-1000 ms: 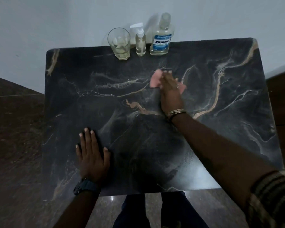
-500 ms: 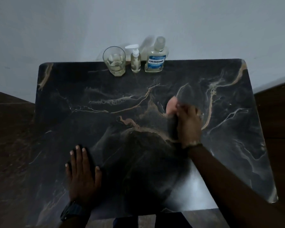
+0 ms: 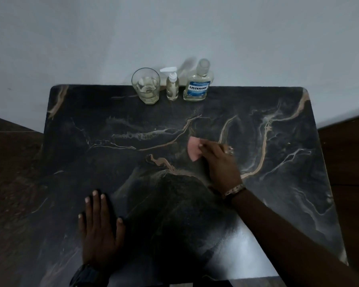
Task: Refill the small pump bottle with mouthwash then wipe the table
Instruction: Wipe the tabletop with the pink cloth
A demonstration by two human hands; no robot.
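Small pump bottle [image 3: 172,87] upright at far edge of table [image 3: 288,125], between drinking glass [image 3: 146,85] on its left and mouthwash bottle [image 3: 198,82] on its right; all three close together, apparently apart, against pale wall [image 3: 174,27]. Pale liquid inside each, levels hard to judge in dim light. Pump head partly lost against white shape behind it, not identifiable. Label text on mouthwash bottle readable only in largest word.

Pink cloth [image 3: 193,148] mostly covered by right hand [image 3: 221,162]; only one folded corner visible, pressed flat on dark marbled surface near table centre. Right fingers laid over cloth, pinning it; exact grip under palm hidden. Ring and wrist bracelet blurred. Left hand [image 3: 101,226] flat on near left part of table, fingers spread, holding nothing; watch at wrist cut off by lower frame edge. Pump bottle well apart from both hands, beyond cloth. Right forearm runs out of frame at lower right.
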